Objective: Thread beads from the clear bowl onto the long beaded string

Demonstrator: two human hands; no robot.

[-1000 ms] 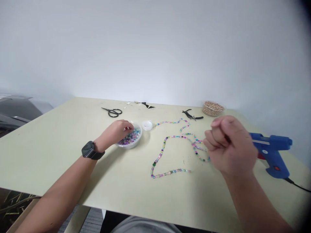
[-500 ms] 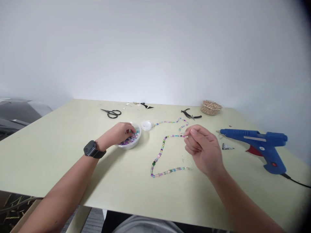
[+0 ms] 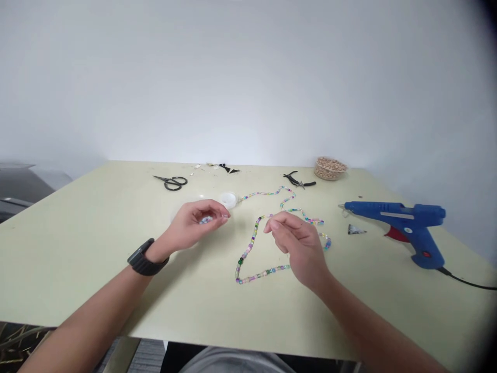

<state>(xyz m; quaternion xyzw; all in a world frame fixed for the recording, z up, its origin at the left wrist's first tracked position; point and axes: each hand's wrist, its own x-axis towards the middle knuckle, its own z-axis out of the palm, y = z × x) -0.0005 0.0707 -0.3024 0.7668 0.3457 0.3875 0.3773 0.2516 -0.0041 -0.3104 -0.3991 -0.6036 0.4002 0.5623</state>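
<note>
My left hand, with a black watch on its wrist, hovers above the white bowl of coloured beads, which it mostly hides. Its thumb and fingertips are pinched together on something too small to name, probably a bead. My right hand is in the middle of the pale green table, thumb and forefinger pinched at the end of the thin cord of a long strand of coloured beads. The strand loops over the table from a small white spool. The two pinched fingertips point toward each other, a short gap apart.
Black scissors and dark scraps lie at the far edge. Black pliers sit beside a clear cup of tan beads. A blue glue gun with a black cable lies at the right, a small dark scrap near it.
My left hand has lifted out of the bead bowl with its fingers pinched. My right hand has come down and leftward, from a raised fist to the cord's end near my left hand.
</note>
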